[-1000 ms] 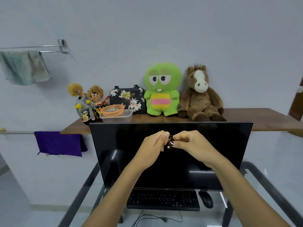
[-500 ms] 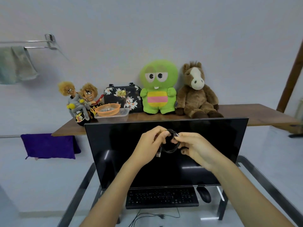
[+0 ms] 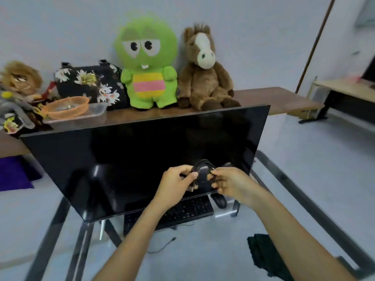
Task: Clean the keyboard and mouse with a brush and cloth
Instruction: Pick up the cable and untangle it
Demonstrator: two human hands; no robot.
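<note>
Both hands meet in front of the lower right part of the dark monitor (image 3: 132,163). My left hand (image 3: 174,185) and my right hand (image 3: 231,183) pinch a small coil of black cable (image 3: 203,175) between them. Below the screen lies the black keyboard (image 3: 188,209), its left part hidden by my left forearm. The black mouse (image 3: 219,200) sits just right of the keyboard. A dark cloth (image 3: 263,254) lies on the glass table near my right forearm. No brush shows.
The glass table has a dark metal frame (image 3: 304,195). A thin loose cable (image 3: 162,246) trails below the keyboard. Behind the monitor a wooden shelf (image 3: 284,98) carries plush toys, a floral bag (image 3: 91,84) and an orange basket (image 3: 67,107).
Both hands have dropped lower in front of the screen, still holding the cable, which now shows as a coil. The view has tilted down and to the right, closer to the shelf.
</note>
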